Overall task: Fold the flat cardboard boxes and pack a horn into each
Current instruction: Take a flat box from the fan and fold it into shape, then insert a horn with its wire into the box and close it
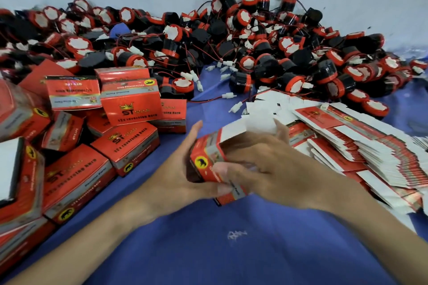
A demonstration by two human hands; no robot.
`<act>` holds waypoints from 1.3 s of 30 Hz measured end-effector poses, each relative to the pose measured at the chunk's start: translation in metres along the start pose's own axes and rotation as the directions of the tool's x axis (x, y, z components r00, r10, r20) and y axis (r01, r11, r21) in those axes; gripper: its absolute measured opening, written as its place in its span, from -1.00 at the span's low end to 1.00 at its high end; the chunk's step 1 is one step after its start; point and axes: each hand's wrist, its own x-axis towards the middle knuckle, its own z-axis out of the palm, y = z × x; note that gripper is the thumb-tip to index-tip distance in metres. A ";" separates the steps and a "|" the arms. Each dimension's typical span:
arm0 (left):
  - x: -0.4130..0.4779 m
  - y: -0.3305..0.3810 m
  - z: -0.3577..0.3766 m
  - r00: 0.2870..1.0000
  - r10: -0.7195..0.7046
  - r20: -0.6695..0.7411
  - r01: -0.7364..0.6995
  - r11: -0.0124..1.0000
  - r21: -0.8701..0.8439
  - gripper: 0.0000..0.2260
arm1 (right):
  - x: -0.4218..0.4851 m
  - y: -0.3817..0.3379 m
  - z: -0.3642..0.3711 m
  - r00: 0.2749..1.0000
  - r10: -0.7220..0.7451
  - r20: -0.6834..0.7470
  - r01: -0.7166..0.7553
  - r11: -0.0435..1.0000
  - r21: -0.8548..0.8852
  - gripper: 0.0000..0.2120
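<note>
Step in hand: shaping one box. The box [208, 157] is held over the middle of the worktop [231, 250]. Left hand [176, 169] grip curls round its red end, thumb up. Right hand [261, 157] grip wraps over the top, thumb pressed to the side. White flap [245, 126] at the far end stands open. Horn inside: cannot tell, blurred. Next probably needs a horn from the horn pile [266, 48] along the back edge, then the flap tucked. Flat boxes [370, 146] at right edge, closed boxes [129, 104] at left.
</note>
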 end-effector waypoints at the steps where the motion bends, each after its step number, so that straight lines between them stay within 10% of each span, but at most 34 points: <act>1: 0.000 0.000 0.000 1.000 0.028 0.007 -0.028 0.999 0.046 0.00 | 0.003 -0.001 -0.002 0.996 -0.083 0.025 0.084 0.996 -0.031 -0.73; 5: 0.001 0.004 -0.009 0.981 0.154 -0.114 -0.110 0.939 0.325 -0.27 | 0.029 0.006 -0.010 0.945 -0.284 0.162 0.297 0.953 -0.064 -0.81; 9: 0.012 -0.001 -0.027 0.929 0.185 -0.319 0.000 0.865 0.502 -0.41 | 0.078 0.033 -0.024 0.891 -0.248 -0.381 0.381 0.864 0.329 -0.83; 11: 0.017 -0.007 -0.029 0.901 0.213 -0.377 0.023 0.846 0.533 -0.42 | 0.121 0.063 -0.022 0.824 0.022 -0.566 0.207 0.919 0.337 -0.83; 14: 0.020 -0.012 -0.031 0.894 0.230 -0.384 0.031 0.824 0.565 -0.35 | 0.174 0.118 -0.005 0.889 0.351 -0.293 -0.375 0.927 -0.028 -0.49; 18: 0.020 -0.014 -0.035 0.912 0.226 -0.342 0.027 0.799 0.601 -0.36 | 0.187 0.145 0.024 0.856 0.426 -0.293 -0.494 0.841 -0.221 -0.51; 26: 0.020 -0.014 -0.034 0.923 0.217 -0.319 0.010 0.813 0.582 -0.41 | 0.138 0.147 -0.002 0.808 0.324 -0.493 -0.170 0.928 0.331 -0.67; 30: 0.019 -0.015 -0.034 0.925 0.216 -0.312 0.005 0.815 0.580 -0.40 | 0.098 0.136 -0.016 0.717 0.543 -0.438 0.130 0.514 0.848 -0.88; 34: 0.019 -0.015 -0.033 0.925 0.209 -0.318 0.011 0.820 0.572 -0.39 | 0.068 0.119 -0.025 0.829 0.477 -0.292 0.279 0.100 0.955 -0.86; 37: 0.019 -0.014 -0.032 0.923 0.207 -0.323 0.014 0.824 0.567 -0.40 | 0.056 0.103 -0.033 0.895 0.332 -0.299 0.298 0.054 0.953 -0.84; 39: 0.020 -0.013 -0.032 0.922 0.206 -0.329 0.018 0.824 0.567 -0.42 | 0.051 0.097 -0.043 0.921 0.255 -0.293 0.241 0.218 0.946 -0.75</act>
